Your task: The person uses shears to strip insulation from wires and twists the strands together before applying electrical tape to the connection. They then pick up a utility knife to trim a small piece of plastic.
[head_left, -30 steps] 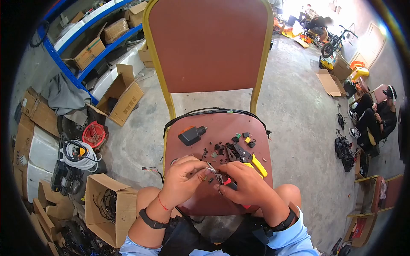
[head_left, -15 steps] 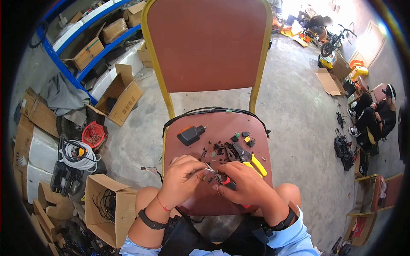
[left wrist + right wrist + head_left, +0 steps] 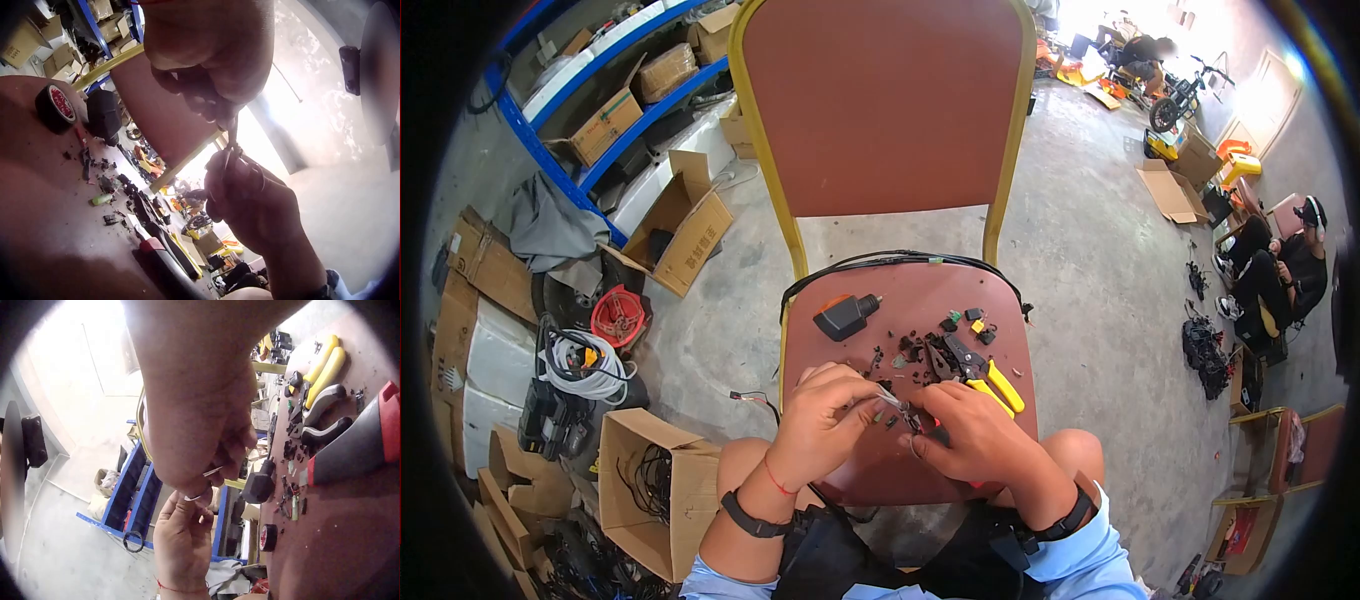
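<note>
Above the red chair seat [image 3: 855,480], the left hand [image 3: 825,415] pinches thin pale wires [image 3: 887,397] between thumb and fingertips. Facing it, the right hand [image 3: 970,430] grips the other end of the wires with its thumb and fingers; what lies inside its fingers is partly hidden. In the left wrist view both hands meet at a thin strand [image 3: 232,134]. Beneath the hands, on the seat, lie a red-and-black handled tool [image 3: 353,437], yellow-handled pliers [image 3: 1000,388] and small black scraps [image 3: 912,348].
An orange-and-black lamp [image 3: 847,317] and a roll of black tape [image 3: 56,109] lie on the seat. A black cable [image 3: 880,260] runs along its back edge. Left stand an open carton [image 3: 690,500] and blue shelving [image 3: 565,175]; a seated person [image 3: 1305,270] is at the right.
The pale wires between the fingertips have shifted slightly and look more spread. Both hands stay almost in the same place.
</note>
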Tool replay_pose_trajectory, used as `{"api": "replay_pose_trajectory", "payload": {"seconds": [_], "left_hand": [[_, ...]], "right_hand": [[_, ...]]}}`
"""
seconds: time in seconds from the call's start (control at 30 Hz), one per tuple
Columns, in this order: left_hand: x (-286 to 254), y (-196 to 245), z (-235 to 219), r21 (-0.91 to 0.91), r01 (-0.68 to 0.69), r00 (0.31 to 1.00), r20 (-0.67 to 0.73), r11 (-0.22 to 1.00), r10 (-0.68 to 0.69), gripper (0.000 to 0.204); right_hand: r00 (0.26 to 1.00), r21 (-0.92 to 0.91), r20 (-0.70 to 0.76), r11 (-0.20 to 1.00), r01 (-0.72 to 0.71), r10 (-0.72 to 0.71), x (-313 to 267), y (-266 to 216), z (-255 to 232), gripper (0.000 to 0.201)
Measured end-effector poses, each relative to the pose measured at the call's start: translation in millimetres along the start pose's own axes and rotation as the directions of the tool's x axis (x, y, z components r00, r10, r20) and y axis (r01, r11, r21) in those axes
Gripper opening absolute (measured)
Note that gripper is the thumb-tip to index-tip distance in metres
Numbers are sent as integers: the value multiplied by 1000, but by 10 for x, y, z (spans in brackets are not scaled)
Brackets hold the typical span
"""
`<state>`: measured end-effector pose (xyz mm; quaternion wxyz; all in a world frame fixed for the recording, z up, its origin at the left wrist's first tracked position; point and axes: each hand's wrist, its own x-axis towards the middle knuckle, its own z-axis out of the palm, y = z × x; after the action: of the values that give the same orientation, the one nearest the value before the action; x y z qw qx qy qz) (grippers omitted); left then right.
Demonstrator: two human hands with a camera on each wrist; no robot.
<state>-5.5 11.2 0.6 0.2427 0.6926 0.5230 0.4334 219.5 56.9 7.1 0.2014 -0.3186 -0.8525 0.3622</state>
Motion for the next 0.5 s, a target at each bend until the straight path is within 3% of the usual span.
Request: {"api": "replay_pose_trajectory", "payload": {"seconds": [0.23, 0.33, 0.5], "left_hand": [[-4, -4, -12, -17, 2, 1000, 7, 1000, -2, 12], [-5, -10, -12, -31, 12, 1000, 12, 999, -12, 12], [6, 14, -20, -61, 44, 999, 11, 997, -44, 8]], "right_hand": [[1000, -27, 6, 1000, -2, 2, -7, -22, -20, 41], [999, -41, -40, 999, 0, -1, -9, -57, -26, 29], [999, -18, -27, 999, -34, 33, -29, -34, -30, 30]]}}
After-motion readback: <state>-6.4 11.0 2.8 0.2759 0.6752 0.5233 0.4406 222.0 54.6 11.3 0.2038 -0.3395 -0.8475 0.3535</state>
